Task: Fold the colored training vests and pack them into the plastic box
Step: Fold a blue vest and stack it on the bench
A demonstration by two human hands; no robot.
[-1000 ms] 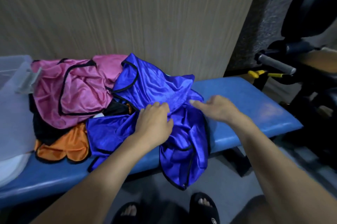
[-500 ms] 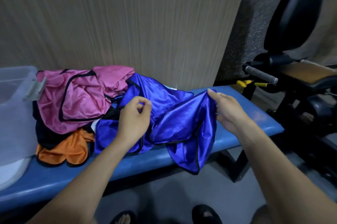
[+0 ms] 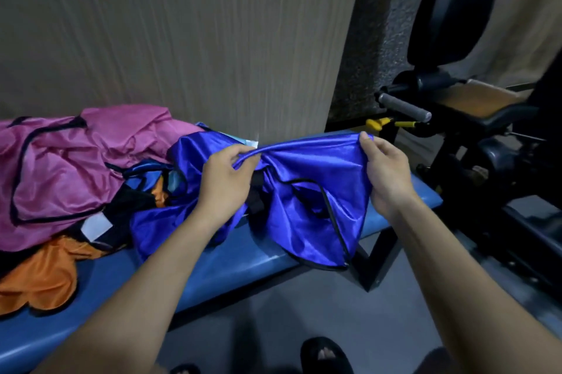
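- While both hands, left hand (image 3: pixel 225 182) and right hand (image 3: pixel 386 173), pinch the blue vest (image 3: pixel 307 191) above the bench (image 3: pixel 228 264), nothing looks folded.
- Pink vest (image 3: pixel 60 167) and orange vest (image 3: pixel 36 276) lie heaped on the bench; no box in view.

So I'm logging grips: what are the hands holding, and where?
Both the left hand and right hand pinch the blue vest along its top edge.

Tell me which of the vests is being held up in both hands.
The blue vest, stretched between the left hand and right hand. The pink vest and orange vest lie untouched on the bench.
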